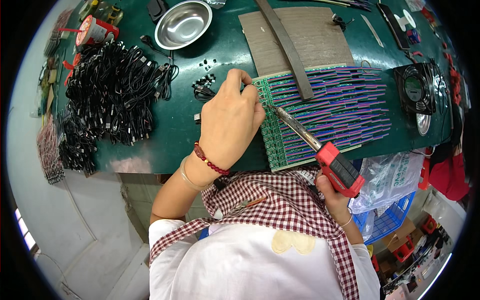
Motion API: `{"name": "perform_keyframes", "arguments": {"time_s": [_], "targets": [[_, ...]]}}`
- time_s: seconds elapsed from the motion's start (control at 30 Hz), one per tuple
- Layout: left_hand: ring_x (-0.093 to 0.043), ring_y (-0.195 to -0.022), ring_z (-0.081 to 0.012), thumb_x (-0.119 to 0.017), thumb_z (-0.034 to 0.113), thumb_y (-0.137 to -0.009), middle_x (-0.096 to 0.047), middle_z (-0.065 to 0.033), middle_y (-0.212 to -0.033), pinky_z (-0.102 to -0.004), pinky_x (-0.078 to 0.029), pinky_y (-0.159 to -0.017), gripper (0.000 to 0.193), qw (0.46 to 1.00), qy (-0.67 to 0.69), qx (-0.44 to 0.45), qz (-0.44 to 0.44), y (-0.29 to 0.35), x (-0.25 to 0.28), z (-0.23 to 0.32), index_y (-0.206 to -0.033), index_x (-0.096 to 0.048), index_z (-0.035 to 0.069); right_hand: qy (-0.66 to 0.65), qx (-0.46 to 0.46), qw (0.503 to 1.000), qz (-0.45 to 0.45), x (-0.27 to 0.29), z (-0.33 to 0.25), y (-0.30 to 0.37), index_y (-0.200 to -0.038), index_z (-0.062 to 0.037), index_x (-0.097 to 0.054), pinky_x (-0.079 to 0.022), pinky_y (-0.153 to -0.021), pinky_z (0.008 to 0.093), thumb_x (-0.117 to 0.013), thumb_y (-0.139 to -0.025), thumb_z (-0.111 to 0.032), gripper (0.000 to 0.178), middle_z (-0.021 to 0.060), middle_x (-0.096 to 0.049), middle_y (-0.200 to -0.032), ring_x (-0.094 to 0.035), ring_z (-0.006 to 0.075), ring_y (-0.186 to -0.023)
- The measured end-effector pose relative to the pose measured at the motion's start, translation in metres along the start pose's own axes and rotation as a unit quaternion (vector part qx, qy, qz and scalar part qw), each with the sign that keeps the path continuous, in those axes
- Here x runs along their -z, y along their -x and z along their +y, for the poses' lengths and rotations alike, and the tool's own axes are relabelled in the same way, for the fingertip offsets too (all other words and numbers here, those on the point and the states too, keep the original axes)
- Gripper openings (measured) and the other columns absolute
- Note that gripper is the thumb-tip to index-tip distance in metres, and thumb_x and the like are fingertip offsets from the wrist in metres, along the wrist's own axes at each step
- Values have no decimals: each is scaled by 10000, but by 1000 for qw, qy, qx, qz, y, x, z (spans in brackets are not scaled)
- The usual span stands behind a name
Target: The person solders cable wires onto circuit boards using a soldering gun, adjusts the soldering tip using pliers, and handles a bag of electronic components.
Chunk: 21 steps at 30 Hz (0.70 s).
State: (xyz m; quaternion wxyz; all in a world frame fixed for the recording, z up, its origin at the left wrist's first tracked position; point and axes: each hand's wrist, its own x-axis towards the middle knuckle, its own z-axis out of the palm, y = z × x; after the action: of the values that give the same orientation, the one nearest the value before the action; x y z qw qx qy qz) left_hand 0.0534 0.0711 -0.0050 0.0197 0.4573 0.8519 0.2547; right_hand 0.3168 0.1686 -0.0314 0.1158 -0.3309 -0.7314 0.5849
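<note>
A: Biggest first. What have we got?
B: Green bench (172,117), then the circuit panel (275,140) lying flat on it. The panel's our landmark.
A: Handling?
B: We'd guess light and fairly stiff, but its coloured wires (345,117) look soft and floppy. Joints probably fragile. We'd take it by the bare near edge, never by the wires.
A: Next size down?
B: Tangled black cables (117,92), left of the panel; we can't separate one from another. Then the grey bar (282,42), running in from beyond the panel, near end resting over its wires. Its far end is cut off.
A: The iron?
B: Soldering iron (326,154), slanting over the panel, tip by the left edge. Probably hot at the metal, so handle only. We can't tell whether the tip touches.
A: Hands?
B: Left hand (230,117) at the panel's left edge, fingers curled down. Its own back hides the fingertips, so we can't say if they pinch anything. Right hand (332,197), off the panel's near right corner, is wrapped round the iron's handle; most of its fingers are hidden underneath.
A: Smallest?
B: Little black connectors (204,80), left of the panel, too tiny for us to make out individually.
</note>
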Motion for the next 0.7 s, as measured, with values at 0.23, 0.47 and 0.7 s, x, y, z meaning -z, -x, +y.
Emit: {"name": "perform_keyframes", "arguments": {"time_s": [0.23, 0.47, 0.7], "targets": [[-598, -654, -250, -653, 46, -706, -567, -62, -1012, -357, -486, -548, 95, 1000, 0, -2, 2, 0, 0, 1, -726, -564, 19, -173, -23, 982, 71, -2, -6, 3, -1057, 13, -576, -432, -536, 270, -668, -835, -123, 276, 62, -561, -724, -528, 142, -586], [-593, -648, -249, -650, 44, -703, -562, -57, -1011, -353, -480, -548, 91, 1000, -8, 1, 0, 1, -1, 3, -724, -564, 23, -385, -58, 920, 40, 10, -25, -14, -1101, 3, -474, -354, -450, 260, -525, -937, -248, 304, 58, -470, -564, -429, 115, -452], [-595, -675, -251, -648, 46, -716, -552, -62, -1014, -357, -477, -568, 114, 999, -3, 33, -11, 3, 1, 6, -775, -552, 33, -431, -124, 892, 62, 16, -29, -20, -1093, -10, -477, -365, -428, 255, -501, -956, -304, 325, 50, -465, -557, -411, 106, -420]]}}
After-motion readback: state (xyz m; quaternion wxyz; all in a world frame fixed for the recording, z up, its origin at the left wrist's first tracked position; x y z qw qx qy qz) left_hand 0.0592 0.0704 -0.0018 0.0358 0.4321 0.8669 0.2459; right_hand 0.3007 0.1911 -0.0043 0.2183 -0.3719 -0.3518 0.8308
